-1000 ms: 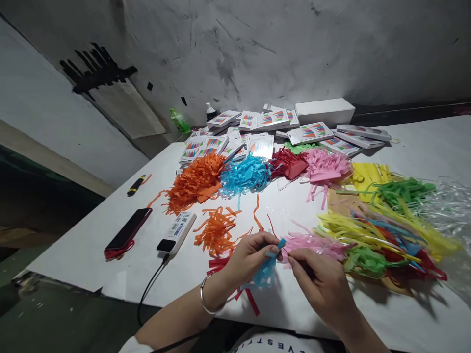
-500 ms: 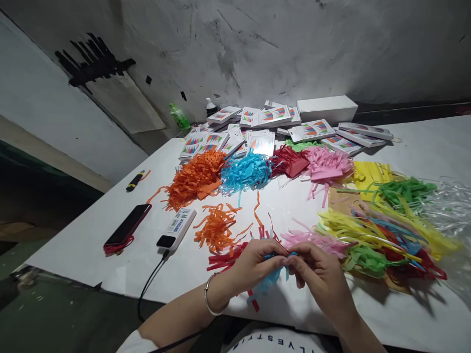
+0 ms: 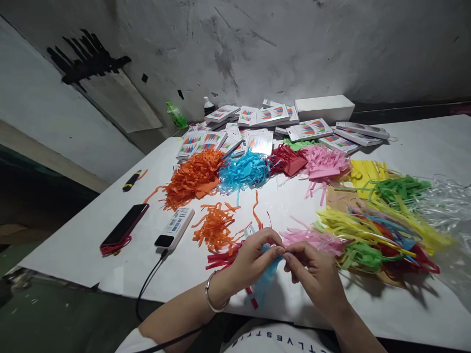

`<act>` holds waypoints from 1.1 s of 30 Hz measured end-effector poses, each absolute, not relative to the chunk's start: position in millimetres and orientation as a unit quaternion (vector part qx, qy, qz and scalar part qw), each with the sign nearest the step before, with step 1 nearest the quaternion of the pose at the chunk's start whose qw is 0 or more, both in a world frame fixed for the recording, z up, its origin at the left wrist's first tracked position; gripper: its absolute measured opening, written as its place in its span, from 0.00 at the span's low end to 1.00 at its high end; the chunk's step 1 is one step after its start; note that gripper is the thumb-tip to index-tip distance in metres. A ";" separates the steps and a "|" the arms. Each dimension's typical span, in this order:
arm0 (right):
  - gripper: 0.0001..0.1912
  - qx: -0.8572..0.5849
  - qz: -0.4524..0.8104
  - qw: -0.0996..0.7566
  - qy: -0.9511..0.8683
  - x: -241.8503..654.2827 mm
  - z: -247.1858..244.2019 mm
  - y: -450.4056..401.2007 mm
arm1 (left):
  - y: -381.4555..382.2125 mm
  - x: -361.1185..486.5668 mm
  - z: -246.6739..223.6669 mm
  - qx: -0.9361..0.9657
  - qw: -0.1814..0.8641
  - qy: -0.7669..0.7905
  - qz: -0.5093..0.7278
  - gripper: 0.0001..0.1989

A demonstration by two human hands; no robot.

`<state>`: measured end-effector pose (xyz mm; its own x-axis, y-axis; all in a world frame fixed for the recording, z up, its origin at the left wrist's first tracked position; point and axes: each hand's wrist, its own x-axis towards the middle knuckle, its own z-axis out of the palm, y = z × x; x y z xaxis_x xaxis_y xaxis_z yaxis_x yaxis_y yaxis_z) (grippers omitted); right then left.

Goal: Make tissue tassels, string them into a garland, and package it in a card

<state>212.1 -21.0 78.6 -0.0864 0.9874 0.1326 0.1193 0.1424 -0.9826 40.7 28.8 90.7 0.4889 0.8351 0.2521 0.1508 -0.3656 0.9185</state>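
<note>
My left hand (image 3: 253,257) is closed on a light blue paper tassel (image 3: 270,274), whose strips hang below the fingers. The fingertips of my right hand (image 3: 318,269) are pinched together and meet the left fingertips at the tassel's top, so the exact spot they grip is mostly hidden. Partly under my left hand lie red paper strips (image 3: 222,257). Close by are a small orange tassel (image 3: 213,226), to the left, and a pink tassel (image 3: 312,240), just beyond my right hand.
Orange (image 3: 195,176), blue (image 3: 245,169), dark red (image 3: 289,159) and pink (image 3: 327,162) fringe piles line the table's middle. Mixed tassels (image 3: 371,230) lie right, beside clear plastic (image 3: 441,201). Printed boxes (image 3: 272,115) stand behind. A phone (image 3: 125,225) and a cabled white device (image 3: 174,228) lie left.
My fingertips have drawn closer together, covering the blue bit that showed between them. Both hands have risen slightly, and more of the blue strips shows below the left hand.
</note>
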 end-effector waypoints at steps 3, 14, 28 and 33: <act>0.10 -0.486 0.416 0.474 -0.606 213.6 76.4 -21.5 | 30.3 38.7 90.4 0.728 0.453 0.335 0.391 0.11; 0.08 -0.494 0.328 0.489 -0.640 215.9 81.0 -20.3 | 31.3 38.9 93.7 0.749 0.501 0.319 0.293 0.14; 0.09 -0.535 0.340 0.492 -0.597 216.6 72.1 -17.8 | 28.4 42.5 89.3 0.664 0.550 0.376 0.339 0.10; 0.08 -0.520 0.361 0.514 -0.579 216.0 71.4 -17.1 | 25.7 45.8 85.1 0.609 0.598 0.383 0.353 0.13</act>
